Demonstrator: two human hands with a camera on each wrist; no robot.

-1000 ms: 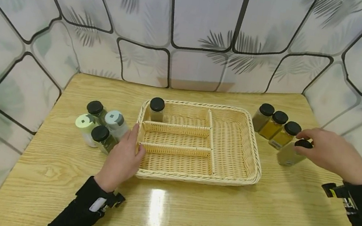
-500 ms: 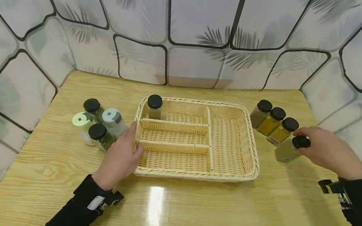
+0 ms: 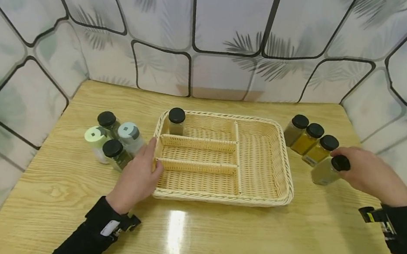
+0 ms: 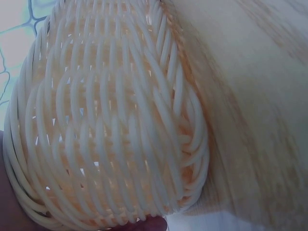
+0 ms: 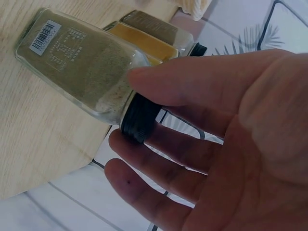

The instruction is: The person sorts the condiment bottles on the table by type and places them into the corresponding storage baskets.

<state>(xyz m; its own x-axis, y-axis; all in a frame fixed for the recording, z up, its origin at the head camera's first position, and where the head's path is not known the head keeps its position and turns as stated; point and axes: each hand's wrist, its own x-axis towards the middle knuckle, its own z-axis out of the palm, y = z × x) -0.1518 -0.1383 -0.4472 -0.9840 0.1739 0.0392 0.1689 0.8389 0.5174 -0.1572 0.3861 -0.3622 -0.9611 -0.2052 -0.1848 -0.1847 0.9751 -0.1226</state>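
On the right, my right hand [image 3: 375,175] grips a spice jar [image 3: 324,173] with a black lid and pale greenish-grey powder by its top. In the right wrist view the thumb lies on the shoulder of this jar [image 5: 82,67], and the fingers are behind its black lid [image 5: 139,118]. My left hand [image 3: 137,176] holds the left edge of a divided wicker basket [image 3: 222,200], thumb over the rim. The left wrist view is filled by the woven end of the basket [image 4: 96,120]. One spice jar [image 3: 176,122] stands in the basket's back-left compartment.
Two yellow spice jars [image 3: 317,150] and a brownish one [image 3: 295,129] stand in a row beyond the right hand. Left of the basket is a cluster of several jars: black-lidded ones [image 3: 117,154], a green-capped one [image 3: 96,141] and a grey-white-capped one [image 3: 130,138]. Patterned fabric [image 3: 222,77] borders the table.
My right hand has shifted its fingers off the front of the jar's lid, so the lid now shows fully. The jar stays at nearly the same spot. The left hand remains on the basket.
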